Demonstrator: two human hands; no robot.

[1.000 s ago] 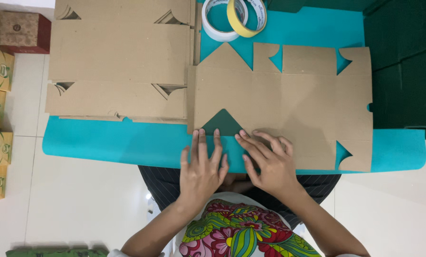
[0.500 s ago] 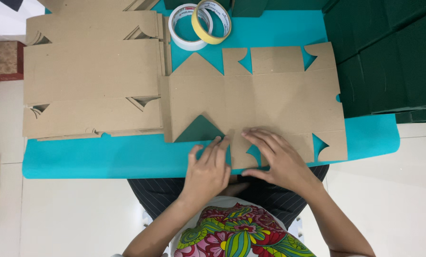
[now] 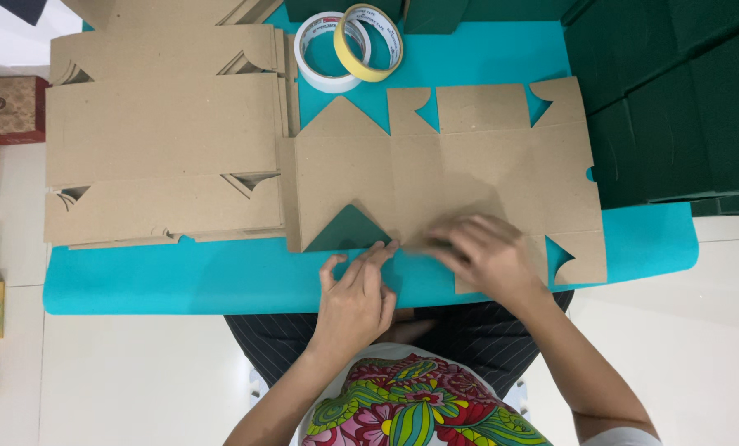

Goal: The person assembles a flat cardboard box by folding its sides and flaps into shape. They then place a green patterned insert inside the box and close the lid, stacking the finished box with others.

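Flattened, both hands press the near edge of a die-cut brown cardboard blank (image 3: 460, 169): the left hand (image 3: 355, 299) has slid toward 7 o'clock, while the right hand (image 3: 485, 256) stays atop. Notched flaps lie unfolded on a turquoise mat (image 3: 171, 277); tape rolls (image 3: 349, 43) sit at 12 o'clock.

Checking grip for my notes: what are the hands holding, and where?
Both hands, left hand and right hand, press the flat cardboard box blank at its near edge; nothing is lifted.
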